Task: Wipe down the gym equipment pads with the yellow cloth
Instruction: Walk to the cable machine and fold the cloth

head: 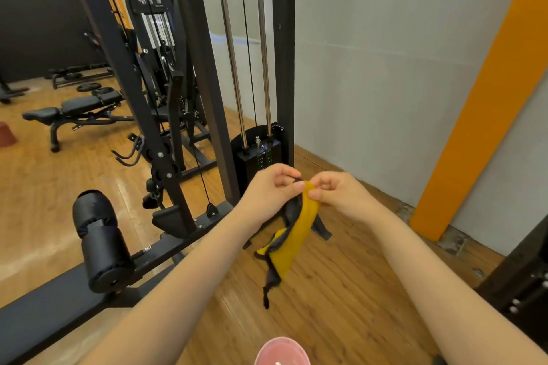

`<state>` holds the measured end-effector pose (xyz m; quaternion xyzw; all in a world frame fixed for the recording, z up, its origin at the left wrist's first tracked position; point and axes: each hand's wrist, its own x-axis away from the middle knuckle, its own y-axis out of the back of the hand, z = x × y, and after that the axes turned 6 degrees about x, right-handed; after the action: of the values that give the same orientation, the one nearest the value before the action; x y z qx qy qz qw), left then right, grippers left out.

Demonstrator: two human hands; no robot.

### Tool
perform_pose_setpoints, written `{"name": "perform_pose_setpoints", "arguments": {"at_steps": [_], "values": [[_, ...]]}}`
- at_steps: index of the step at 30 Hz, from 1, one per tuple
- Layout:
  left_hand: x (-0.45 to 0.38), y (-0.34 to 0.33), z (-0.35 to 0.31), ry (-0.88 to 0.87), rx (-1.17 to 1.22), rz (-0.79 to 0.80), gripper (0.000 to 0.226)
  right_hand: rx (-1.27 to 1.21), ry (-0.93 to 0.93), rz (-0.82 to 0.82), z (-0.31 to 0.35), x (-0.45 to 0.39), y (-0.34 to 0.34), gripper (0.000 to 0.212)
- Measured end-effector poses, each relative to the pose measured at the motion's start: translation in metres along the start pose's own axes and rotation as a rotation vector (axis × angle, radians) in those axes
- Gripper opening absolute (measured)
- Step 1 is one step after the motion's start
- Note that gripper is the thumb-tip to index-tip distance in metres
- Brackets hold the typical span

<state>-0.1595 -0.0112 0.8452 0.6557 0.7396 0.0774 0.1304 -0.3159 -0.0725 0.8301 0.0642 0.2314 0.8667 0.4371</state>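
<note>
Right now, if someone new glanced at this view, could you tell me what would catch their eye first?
Most likely the yellow cloth with dark edging, hanging at centre, pinched at its top by both the left hand and the right hand. Next, the black cylindrical roller pad on the machine's low bar at lower left, and the black weight stack with chrome guide rods just behind the hands.

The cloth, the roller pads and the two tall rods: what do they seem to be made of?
Cloth: soft fabric, yellow with a dark side or edging, since it hangs limp and folded; both hands pinch its top. Roller pads: probably foam under black vinyl, judging by the wrinkled, slightly shiny cover. Rods: polished metal, bright and reflective.
</note>
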Motion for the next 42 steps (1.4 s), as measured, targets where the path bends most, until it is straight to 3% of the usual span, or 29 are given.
{"name": "perform_pose_setpoints", "arguments": {"at_steps": [3, 7, 11, 14, 16, 19, 23, 29, 35, 37, 42], "values": [[0.019, 0.005, 0.008, 0.131, 0.096, 0.183, 0.016, -0.222, -0.056, -0.115, -0.003, 0.0, -0.002, 0.015], [0.025, 0.003, 0.018, 0.131, 0.183, 0.061, 0.013, -0.041, -0.108, -0.17, -0.003, -0.001, -0.005, 0.007], [0.023, 0.002, 0.016, 0.19, 0.368, 0.07, 0.014, 0.166, 0.182, -0.224, 0.001, 0.008, -0.005, 0.043], [0.023, 0.005, 0.011, 0.187, 0.391, 0.147, 0.013, 0.349, 0.329, -0.147, 0.005, 0.009, -0.005, 0.033], [0.024, 0.007, 0.01, 0.198, 0.393, 0.171, 0.013, 0.371, 0.328, -0.154, 0.006, 0.008, -0.005, 0.021], [0.026, 0.011, 0.01, 0.201, 0.387, 0.191, 0.014, 0.342, 0.304, -0.138, 0.007, 0.01, -0.004, 0.023], [0.03, 0.015, 0.012, 0.131, 0.261, 0.145, 0.019, 0.258, 0.239, -0.065, 0.007, 0.01, -0.002, 0.018], [0.034, 0.012, 0.014, 0.036, 0.087, 0.048, 0.026, 0.148, 0.209, -0.134, 0.009, 0.008, -0.001, 0.02], [0.041, -0.001, 0.019, -0.019, 0.149, 0.064, 0.012, 0.101, 0.187, -0.156, 0.008, 0.005, -0.01, 0.019], [0.041, -0.008, 0.023, -0.069, 0.029, -0.025, 0.024, 0.12, 0.173, -0.162, 0.012, 0.005, -0.01, 0.017], [0.037, 0.001, 0.023, -0.196, -0.047, -0.253, 0.018, 0.294, 0.103, -0.101, 0.019, 0.007, 0.015, 0.017]]}}
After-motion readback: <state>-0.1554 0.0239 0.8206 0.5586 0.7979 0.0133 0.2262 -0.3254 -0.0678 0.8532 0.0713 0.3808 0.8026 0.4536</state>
